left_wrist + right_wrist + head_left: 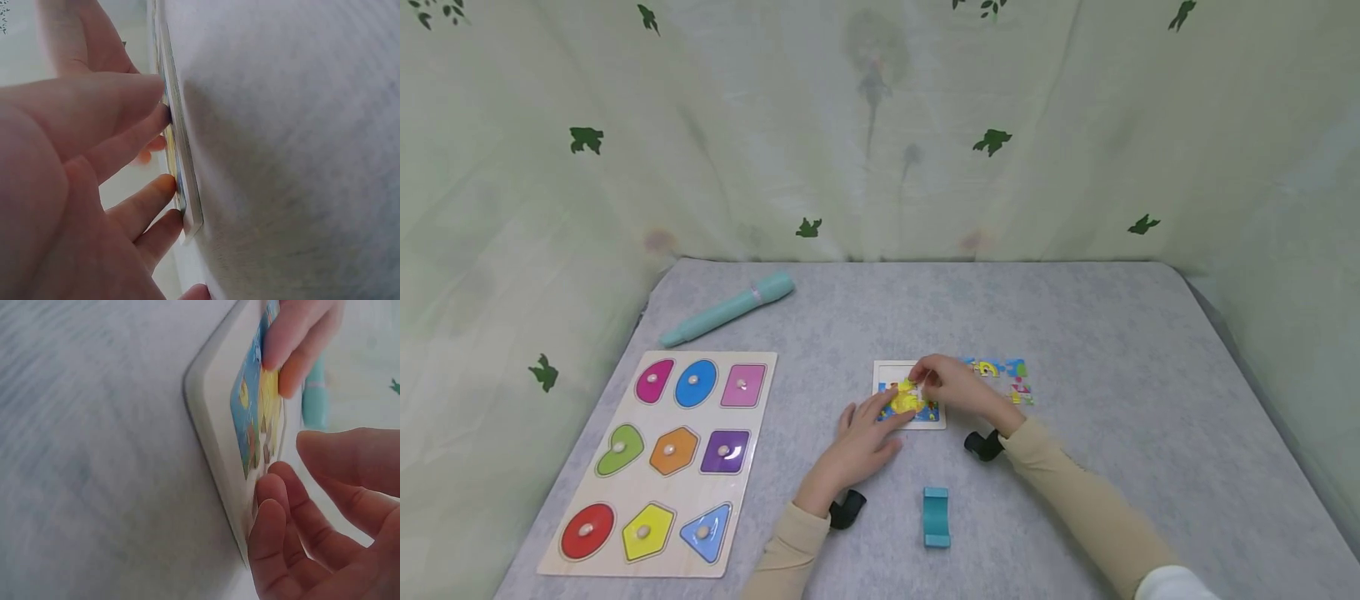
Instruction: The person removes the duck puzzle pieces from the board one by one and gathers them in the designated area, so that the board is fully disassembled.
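Observation:
A small jigsaw puzzle in a pale wooden frame lies mid-table, with yellow and blue pieces fitted inside. My left hand reaches over its front left part, fingers spread and fairly straight. Its fingertips touch the picture by the edge of the frame in the left wrist view. At the right side is my right hand, fingers bent down at the bare part of the tray. Seen from the right wrist, thumb and fingers stand apart with no piece showing between them, close beside the blue and yellow picture.
Loose puzzle pieces lie right of the frame, partly behind the right hand. A shape board with knobbed pieces covers the left side. Behind it rests a large teal pen-like object; a teal curved holder sits in front.

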{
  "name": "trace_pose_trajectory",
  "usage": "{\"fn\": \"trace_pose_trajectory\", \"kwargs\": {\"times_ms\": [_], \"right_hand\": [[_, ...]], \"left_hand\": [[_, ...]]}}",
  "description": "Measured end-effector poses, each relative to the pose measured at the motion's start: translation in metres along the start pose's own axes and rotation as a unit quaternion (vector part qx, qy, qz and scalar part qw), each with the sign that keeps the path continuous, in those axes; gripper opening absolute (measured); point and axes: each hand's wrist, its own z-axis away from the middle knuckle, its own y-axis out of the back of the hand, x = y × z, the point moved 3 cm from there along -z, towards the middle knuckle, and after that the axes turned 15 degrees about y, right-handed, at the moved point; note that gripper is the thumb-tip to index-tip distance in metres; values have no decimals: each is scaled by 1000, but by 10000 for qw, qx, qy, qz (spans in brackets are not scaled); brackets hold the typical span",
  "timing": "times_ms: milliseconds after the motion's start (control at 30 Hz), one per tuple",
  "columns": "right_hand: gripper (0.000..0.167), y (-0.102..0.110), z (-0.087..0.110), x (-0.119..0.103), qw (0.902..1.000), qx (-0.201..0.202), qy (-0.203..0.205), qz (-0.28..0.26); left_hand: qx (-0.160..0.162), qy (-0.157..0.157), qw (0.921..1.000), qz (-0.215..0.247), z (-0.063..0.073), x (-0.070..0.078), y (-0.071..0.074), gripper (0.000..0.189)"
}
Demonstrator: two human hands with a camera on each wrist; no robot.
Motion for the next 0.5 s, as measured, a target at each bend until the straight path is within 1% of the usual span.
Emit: {"fn": "trace_pose_trajectory", "kwargs": {"times_ms": [133,233,500], "right_hand": [[19,-5,-4,-3,9997,-82,-132,163],[19,-8,-6,-5,9997,-82,-165,137],[24,-10,-9,-5,9997,-43,0,244]], "left_hand": [[-7,-17,10000,-9,0,0,-1,41],[3,-19,10000,7,0,0,0,41],[5,23,10000,2,0,-1,-1,41]]}}
